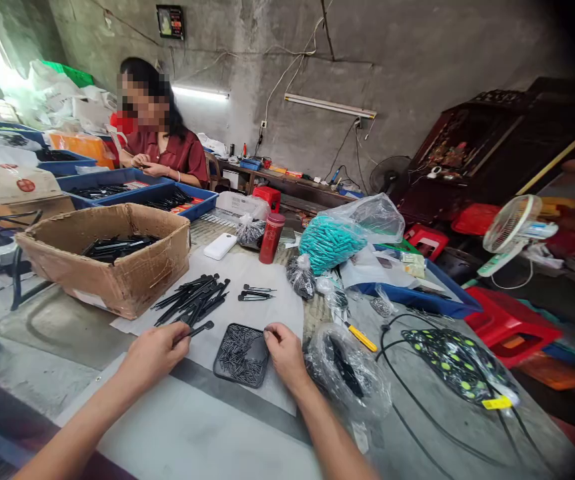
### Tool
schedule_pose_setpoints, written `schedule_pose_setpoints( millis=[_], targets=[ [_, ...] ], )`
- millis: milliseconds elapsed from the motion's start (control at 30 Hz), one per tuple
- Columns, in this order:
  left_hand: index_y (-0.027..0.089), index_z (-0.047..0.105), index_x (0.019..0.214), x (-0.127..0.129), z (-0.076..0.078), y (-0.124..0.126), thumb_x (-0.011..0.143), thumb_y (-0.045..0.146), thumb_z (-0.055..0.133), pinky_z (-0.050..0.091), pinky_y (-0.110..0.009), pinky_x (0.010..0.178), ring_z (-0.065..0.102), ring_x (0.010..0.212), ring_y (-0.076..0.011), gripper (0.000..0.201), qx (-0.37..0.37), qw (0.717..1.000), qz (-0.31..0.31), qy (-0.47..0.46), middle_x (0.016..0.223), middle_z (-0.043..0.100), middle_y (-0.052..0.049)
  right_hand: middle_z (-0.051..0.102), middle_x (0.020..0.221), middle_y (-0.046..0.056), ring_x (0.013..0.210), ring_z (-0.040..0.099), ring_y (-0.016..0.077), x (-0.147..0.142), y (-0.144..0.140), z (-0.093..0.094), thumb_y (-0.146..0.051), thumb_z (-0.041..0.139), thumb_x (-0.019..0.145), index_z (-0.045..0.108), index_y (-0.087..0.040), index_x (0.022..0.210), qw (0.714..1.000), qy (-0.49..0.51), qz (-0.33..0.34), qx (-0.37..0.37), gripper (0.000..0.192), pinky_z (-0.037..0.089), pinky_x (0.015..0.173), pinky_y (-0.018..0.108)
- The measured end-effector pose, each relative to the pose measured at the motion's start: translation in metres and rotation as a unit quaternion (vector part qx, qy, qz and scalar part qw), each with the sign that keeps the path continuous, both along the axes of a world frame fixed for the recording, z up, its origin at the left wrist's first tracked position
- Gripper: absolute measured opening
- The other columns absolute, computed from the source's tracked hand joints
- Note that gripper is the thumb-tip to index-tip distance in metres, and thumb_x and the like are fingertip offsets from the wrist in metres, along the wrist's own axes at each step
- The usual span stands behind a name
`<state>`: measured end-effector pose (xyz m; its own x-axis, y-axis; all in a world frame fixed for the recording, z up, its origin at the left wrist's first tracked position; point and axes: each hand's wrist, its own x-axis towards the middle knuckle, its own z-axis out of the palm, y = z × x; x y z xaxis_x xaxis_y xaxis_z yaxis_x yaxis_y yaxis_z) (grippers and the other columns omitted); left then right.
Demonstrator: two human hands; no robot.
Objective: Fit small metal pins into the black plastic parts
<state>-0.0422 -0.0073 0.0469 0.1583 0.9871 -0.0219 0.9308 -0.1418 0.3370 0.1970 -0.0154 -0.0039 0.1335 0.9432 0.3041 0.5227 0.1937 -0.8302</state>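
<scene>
My left hand [165,347] is closed around a thin black plastic piece with a rounded, flat end [203,328], which points to the right. My right hand [283,353] is pinched at the upper right corner of a small black tray [216,373]; whatever sits between its fingertips is too small to make out. Many short dark metal pins or screws [240,357] fill the tray. Beyond my left hand lies a pile of long black pieces [192,299]. A few similar pieces [256,293] rest apart on the white sheet [287,313].
A cardboard box [112,283] with black pieces stands at left, blue bins [202,207] behind it. A co-worker [182,157] sits beyond. Right of the tray are a plastic bag [350,380], yellow cutter [362,338], black cable [417,413] and bag of teal pieces [330,243].
</scene>
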Motion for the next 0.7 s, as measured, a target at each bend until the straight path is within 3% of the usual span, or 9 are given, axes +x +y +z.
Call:
schedule_pose_setpoints(
  millis=[133,367,567,700],
  targets=[
    [0.023,0.059,0.08,0.01,-0.005,-0.001,0.073,0.024,0.039,0.037,-0.024,0.061,0.058,0.078,-0.0179,0.022,-0.008,1.0,-0.025,0.013,0.083,0.065,-0.001,0.057,0.073,0.003,0.072,0.052,0.0148,-0.002,-0.003,0.008,-0.014,0.046,0.073,0.062,-0.018,0.072,0.989,-0.138,0.031,-0.035,0.017,0.036,0.066,0.025],
    [0.02,0.056,0.073,0.017,-0.009,0.009,0.072,0.03,0.045,0.033,-0.02,0.055,0.049,0.059,-0.0122,0.015,-0.014,0.995,-0.069,-0.073,0.061,0.057,0.002,0.057,0.082,0.003,0.083,0.05,0.0166,-0.012,-0.005,0.007,-0.016,0.049,0.077,0.062,-0.022,0.083,0.935,-0.337,0.097,-0.048,0.016,0.029,0.072,0.029],
    [0.019,0.057,0.073,0.028,-0.009,0.016,0.071,0.031,0.047,0.029,-0.019,0.049,0.04,0.05,-0.0098,0.017,-0.037,0.987,-0.081,-0.136,0.05,0.045,0.006,0.058,0.084,0.003,0.084,0.048,0.0181,-0.015,-0.004,0.006,-0.018,0.048,0.079,0.059,-0.021,0.084,0.903,-0.41,0.119,-0.036,0.012,0.027,0.069,0.03],
    [0.019,0.059,0.074,0.033,-0.013,0.02,0.073,0.031,0.045,0.03,-0.02,0.051,0.042,0.051,-0.0103,0.019,-0.006,0.986,-0.109,-0.125,0.053,0.046,0.004,0.058,0.083,0.005,0.083,0.048,0.0188,-0.016,-0.004,0.009,-0.016,0.047,0.079,0.057,-0.018,0.082,0.891,-0.436,0.121,-0.043,0.011,0.026,0.068,0.031]
  ],
)
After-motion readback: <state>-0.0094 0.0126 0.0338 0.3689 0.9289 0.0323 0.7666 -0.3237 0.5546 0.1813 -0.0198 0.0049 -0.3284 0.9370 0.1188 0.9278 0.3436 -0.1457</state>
